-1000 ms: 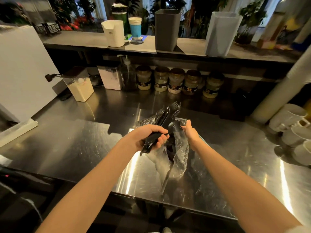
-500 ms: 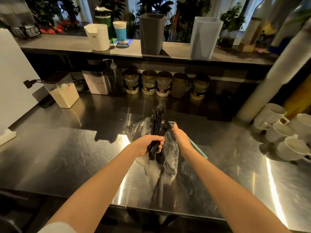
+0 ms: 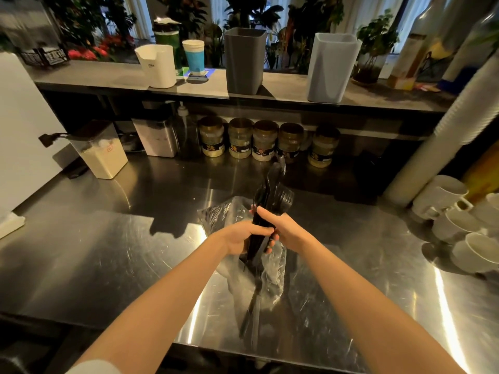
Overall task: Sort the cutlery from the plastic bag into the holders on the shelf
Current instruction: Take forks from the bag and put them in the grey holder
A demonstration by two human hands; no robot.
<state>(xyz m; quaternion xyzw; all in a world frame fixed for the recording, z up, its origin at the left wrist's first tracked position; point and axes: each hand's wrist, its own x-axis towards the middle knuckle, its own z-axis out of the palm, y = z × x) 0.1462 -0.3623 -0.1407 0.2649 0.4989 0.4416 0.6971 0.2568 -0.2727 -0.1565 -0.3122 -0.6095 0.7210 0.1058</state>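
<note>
A bundle of black plastic cutlery (image 3: 272, 190) stands upright above the steel counter, heads pointing up. My left hand (image 3: 240, 236) grips the handles low down. My right hand (image 3: 280, 228) wraps around the same bundle just above it. Below and around both hands hangs the clear plastic bag (image 3: 272, 273), crumpled, with more black cutlery (image 3: 253, 311) lying inside it toward the counter's front edge. On the shelf behind stand a dark grey holder (image 3: 244, 60) and a light grey holder (image 3: 332, 67).
A white container (image 3: 158, 66) and a blue-and-white cup (image 3: 194, 56) stand left on the shelf (image 3: 108, 76). Under it sit several spice jars (image 3: 264, 144) and two storage tubs (image 3: 100, 152). White cups (image 3: 459, 225) crowd the counter's right side beside a tall stack of paper cups (image 3: 442, 136).
My right hand has moved from the bag's edge onto the cutlery bundle and closed around it. The bundle stands more upright and more of it is out of the bag.
</note>
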